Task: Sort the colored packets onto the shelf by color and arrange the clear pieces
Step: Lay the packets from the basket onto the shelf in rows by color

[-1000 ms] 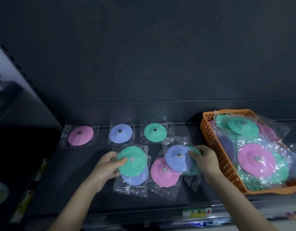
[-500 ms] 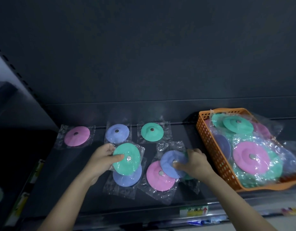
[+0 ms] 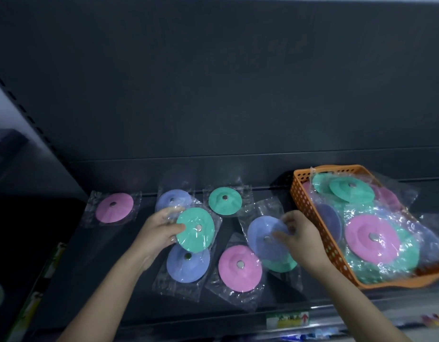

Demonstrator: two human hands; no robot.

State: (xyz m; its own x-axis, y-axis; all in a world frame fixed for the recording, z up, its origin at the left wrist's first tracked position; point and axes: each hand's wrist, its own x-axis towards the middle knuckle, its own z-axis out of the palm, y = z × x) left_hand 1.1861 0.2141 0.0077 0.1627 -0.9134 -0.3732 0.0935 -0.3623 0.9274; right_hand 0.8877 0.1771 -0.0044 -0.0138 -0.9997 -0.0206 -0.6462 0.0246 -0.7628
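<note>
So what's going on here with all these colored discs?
A person is sorting bagged discs on a dark shelf. The left hand holds a green packet, the right hand grips a purple packet. Along the back lie a pink one, a purple one and a green one in a row. An orange basket on the right holds more.
</note>
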